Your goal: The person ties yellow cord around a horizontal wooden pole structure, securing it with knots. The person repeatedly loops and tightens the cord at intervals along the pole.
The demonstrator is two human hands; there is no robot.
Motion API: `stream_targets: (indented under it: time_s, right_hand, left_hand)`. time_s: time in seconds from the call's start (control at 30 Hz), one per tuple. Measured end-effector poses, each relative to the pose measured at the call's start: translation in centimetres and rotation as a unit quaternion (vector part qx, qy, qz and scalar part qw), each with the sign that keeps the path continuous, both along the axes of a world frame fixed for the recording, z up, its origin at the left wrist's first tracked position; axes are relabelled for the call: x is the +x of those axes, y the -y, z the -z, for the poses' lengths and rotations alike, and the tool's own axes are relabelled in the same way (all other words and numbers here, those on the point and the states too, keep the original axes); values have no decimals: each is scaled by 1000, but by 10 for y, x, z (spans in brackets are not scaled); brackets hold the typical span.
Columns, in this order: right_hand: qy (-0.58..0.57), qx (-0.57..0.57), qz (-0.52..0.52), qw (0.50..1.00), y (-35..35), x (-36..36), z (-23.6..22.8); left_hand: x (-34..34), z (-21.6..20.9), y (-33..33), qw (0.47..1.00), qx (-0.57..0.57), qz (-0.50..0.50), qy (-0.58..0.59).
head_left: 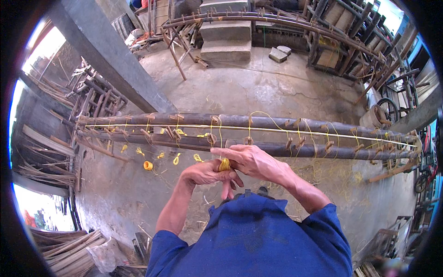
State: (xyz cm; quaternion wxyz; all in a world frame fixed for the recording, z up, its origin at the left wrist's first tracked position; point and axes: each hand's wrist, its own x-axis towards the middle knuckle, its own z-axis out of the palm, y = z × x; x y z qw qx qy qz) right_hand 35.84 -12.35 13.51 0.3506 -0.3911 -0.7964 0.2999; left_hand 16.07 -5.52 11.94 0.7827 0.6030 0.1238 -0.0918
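Note:
Both hands meet in front of my body around a small wound bundle of yellow cord [224,165]. My left hand [203,172] is closed on the bundle from the left. My right hand [254,161] lies across it from the right, fingers bent over the cord and partly hidden. From the bundle a yellow strand rises to the pegged rails. Just beyond my hands, two long dark poles, the far rail [194,119] and the near rail [272,148], run left to right. Wooden pegs stand on them, and a pale thin rod [277,129] lies between.
Several yellow cord bundles [176,159] hang left of my hands, near a yellow tape-like roll [147,165]. Loose yellow strands [323,177] lie below the rails. A concrete pillar [115,60] leans at left; another pegged rail [277,18] stands beyond, near concrete steps [226,49].

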Motion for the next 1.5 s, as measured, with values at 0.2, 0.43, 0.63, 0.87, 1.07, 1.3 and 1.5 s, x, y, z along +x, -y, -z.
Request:
stream_targets:
  time_s: [0.2, 0.43, 0.63, 0.87, 1.07, 1.3, 1.5]
  right_hand:
    - [41, 0, 48, 998, 2, 8, 9]
    - [61, -4, 174, 983, 7, 19, 17]
    - [44, 6, 155, 987, 5, 17, 22]
    - [-1, -93, 160, 983, 9, 25, 9]
    - [29, -101, 113, 988, 10, 29, 13]
    - [73, -32, 228, 970, 19, -8, 56]
    - [25, -8, 233, 972, 11, -10, 94]
  left_hand:
    - [8, -2, 1, 996, 56, -76, 5]
    - [19, 7, 0, 876, 287, -387, 27]
    - [34, 8, 1, 907, 379, -179, 47]
    - [32, 37, 13, 929, 281, -240, -26]
    - [32, 21, 26, 875, 400, -252, -104]
    - [26, 64, 31, 835, 495, -233, -58]
    - [28, 49, 52, 820, 508, -241, -106]
